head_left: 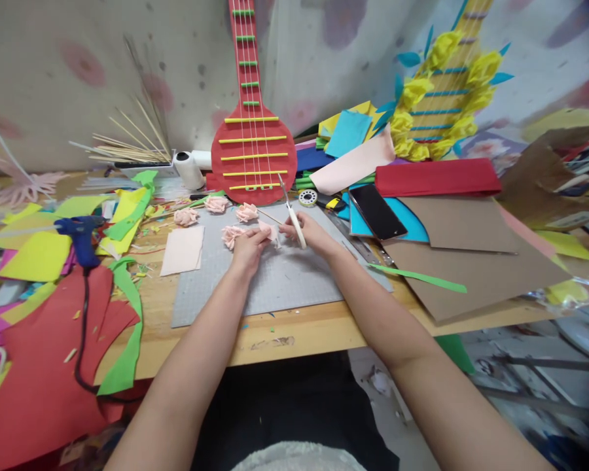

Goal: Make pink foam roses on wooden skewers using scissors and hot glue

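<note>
My left hand (pixel 251 253) is closed in a pinch on a small piece of pale pink paper (pixel 267 229) above the grey cutting mat (pixel 211 288). White-handled scissors (pixel 294 224) are in my right hand (pixel 310 234), blades pointing up and away. A thin stick (pixel 269 214) reaches toward my right fingers; whether they grip it I cannot tell. Pale pink paper flowers lie around: one (pixel 232 237) right beside my left hand, another (pixel 247 212) just beyond it, others (pixel 186 216) farther left. A stack of pink paper squares (pixel 182 250) overlaps the mat's left edge.
A red paper lute-shaped instrument (pixel 253 154) leans at the back. Left are a blue glue gun (pixel 81 237) with its cord and coloured scraps. To the right lie a phone (pixel 377 210), brown cardboard (pixel 471 261), a metal ruler (pixel 356 242) and a green strip (pixel 417 278).
</note>
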`<state>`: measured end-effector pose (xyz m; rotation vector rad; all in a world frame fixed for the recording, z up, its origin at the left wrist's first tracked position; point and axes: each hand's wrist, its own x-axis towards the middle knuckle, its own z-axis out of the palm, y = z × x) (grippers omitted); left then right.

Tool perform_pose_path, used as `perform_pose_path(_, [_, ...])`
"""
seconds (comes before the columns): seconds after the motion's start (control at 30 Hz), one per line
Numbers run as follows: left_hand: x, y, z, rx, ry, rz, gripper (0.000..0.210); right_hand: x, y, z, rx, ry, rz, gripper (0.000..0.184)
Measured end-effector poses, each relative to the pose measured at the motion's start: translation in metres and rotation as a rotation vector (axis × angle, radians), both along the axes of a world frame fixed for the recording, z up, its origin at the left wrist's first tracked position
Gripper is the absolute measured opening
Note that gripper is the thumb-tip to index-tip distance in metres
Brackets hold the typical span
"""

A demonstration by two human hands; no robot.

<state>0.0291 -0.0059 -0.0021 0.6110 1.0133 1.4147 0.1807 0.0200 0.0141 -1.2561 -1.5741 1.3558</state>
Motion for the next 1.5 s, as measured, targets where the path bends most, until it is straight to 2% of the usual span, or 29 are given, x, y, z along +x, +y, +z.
perform_pose_path(0.1, [0.002,0.000,0.000,0.000,0.002,0.003,0.018,-0.006,-0.004,0.000,-0.055,0.106,0.065,0.050])
perform_pose_path(0.33, [0.005,-0.001,-0.002,0.009,0.007,-0.024,0.018,-0.011,-0.002,-0.005,-0.091,0.186,0.027,0.053])
perform_pose_path(0.47, [0.004,-0.002,-0.003,0.021,0.036,-0.049,0.019,-0.009,-0.002,-0.003,-0.081,0.149,0.029,0.052])
perform_pose_path(0.63, [-0.001,-0.004,0.004,0.008,0.054,-0.133,0.023,0.002,-0.002,-0.001,-0.079,0.065,0.076,0.050])
perform_pose_path(0.83, [0.000,-0.006,0.003,-0.004,0.192,-0.239,0.022,0.004,-0.001,-0.005,-0.060,0.061,0.108,0.048])
perform_pose_path(0.93, [0.002,-0.007,0.001,-0.002,0.207,-0.218,0.020,0.003,0.000,-0.006,-0.031,0.041,0.131,0.049])
perform_pose_path(1.0, [0.003,-0.006,0.001,0.010,0.157,-0.184,0.020,0.006,-0.001,-0.004,0.049,-0.029,0.120,0.046])
perform_pose_path(1.13, [-0.001,-0.004,0.005,0.048,0.007,-0.108,0.019,0.022,-0.006,0.005,0.277,-0.370,0.048,0.037])
perform_pose_path(1.27, [-0.004,0.000,0.007,0.057,-0.052,-0.045,0.017,0.035,-0.014,0.011,0.310,-0.612,0.139,0.038])
perform_pose_path(1.33, [-0.004,0.001,0.006,0.054,-0.055,-0.026,0.016,0.036,-0.015,0.011,0.307,-0.635,0.120,0.039])
perform_pose_path(1.5, [0.000,0.001,0.003,0.056,-0.023,-0.035,0.016,0.026,-0.013,0.003,0.289,-0.483,-0.108,0.037])
